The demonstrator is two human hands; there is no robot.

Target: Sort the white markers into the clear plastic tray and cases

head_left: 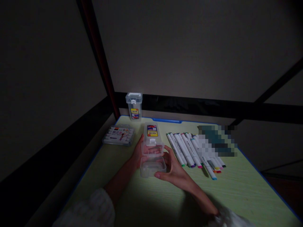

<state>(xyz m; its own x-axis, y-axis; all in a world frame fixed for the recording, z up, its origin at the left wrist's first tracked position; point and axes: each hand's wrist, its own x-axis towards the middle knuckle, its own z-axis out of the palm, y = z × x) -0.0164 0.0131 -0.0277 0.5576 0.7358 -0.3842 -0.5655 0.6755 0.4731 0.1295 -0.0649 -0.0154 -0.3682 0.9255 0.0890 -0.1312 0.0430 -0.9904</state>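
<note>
A clear plastic box (146,142) with a yellow label lies tipped toward me, its hinged lid (152,170) swung open at the near end. My left hand (138,153) holds the box from the left side, and its fingers show through the plastic behind it. On the right, my right hand (174,170) grips the lid's edge, thumb at the front corner and fingers curled around the side. No contents are visible in the box. Just right of this hand lie several white markers (187,151) with coloured ends.
A second clear box (134,107), lid on, stands upright at the back left. A flat case of pens (118,135) lies at the left edge. A blue bar (167,120) runs along the back rim. A dark green, blurred-out item (216,138) lies at the right.
</note>
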